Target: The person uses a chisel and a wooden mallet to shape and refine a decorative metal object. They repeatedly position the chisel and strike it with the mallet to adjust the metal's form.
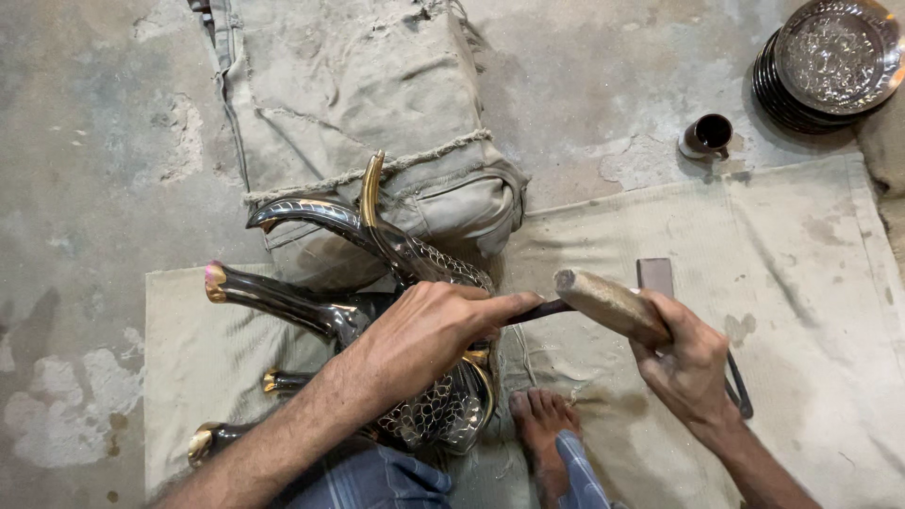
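A dark metal animal figure with brass-tipped trunk, tusks and legs lies on its side against a folded canvas cushion. Its body carries a fine engraved pattern. My left hand rests on the figure's body and pinches a thin dark chisel between thumb and fingers. My right hand grips the wooden handle of a hammer, its end close to the chisel's butt. My bare foot sits on the cloth just below the figure.
A canvas sheet covers the concrete floor at right. A grey flat stone lies behind the hammer. A stack of engraved metal plates and a small dark cup stand at the back right.
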